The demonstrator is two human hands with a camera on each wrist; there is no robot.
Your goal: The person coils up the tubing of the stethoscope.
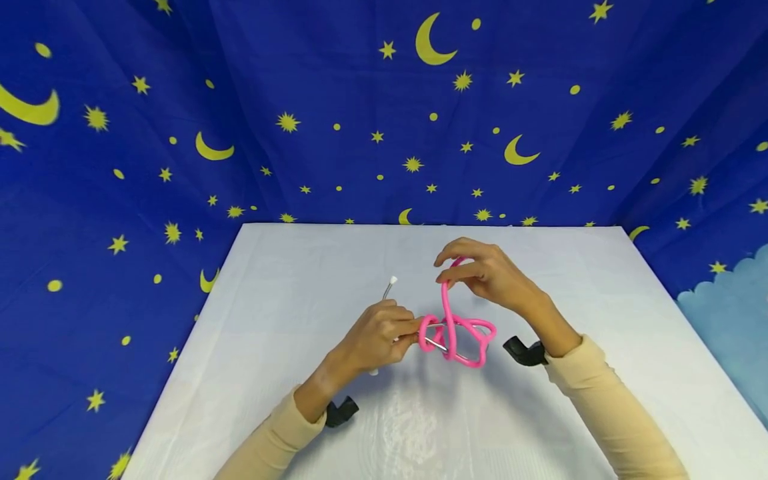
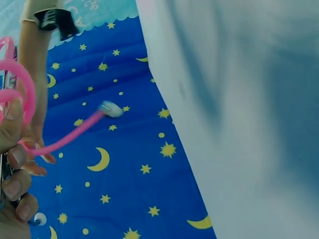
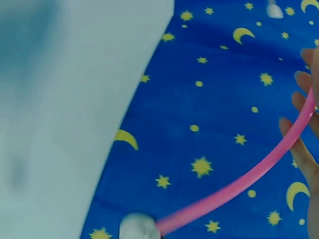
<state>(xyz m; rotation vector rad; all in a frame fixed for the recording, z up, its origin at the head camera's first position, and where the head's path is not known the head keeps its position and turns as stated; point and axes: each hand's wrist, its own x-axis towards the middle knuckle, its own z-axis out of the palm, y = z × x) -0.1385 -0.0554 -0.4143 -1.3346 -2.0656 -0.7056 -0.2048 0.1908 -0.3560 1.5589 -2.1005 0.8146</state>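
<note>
My left hand [image 1: 384, 333] grips silvery metal rods [image 1: 389, 291], one of which shows a white tip beyond the knuckles. Looped around their far part is a pink flexible cord [image 1: 483, 347], wound into a coil close to the left fingertips. Above and to the right, my right hand [image 1: 486, 273] pinches a length of this cord that rises from the loops. The cord's free end [image 2: 82, 132] curves away past the right fingers to a whitish tip [image 2: 110, 108]. In the right wrist view that whitish tip [image 3: 137, 226] shows at the bottom, and the right fingers [image 3: 299, 144] lie beside the cord.
Both hands are over a white-covered table [image 1: 288, 267]. A blue cloth [image 1: 336, 160] with yellow moons and stars hangs behind it and along the sides. Each wrist wears a black mount [image 1: 525, 351] at the beige sleeve cuff.
</note>
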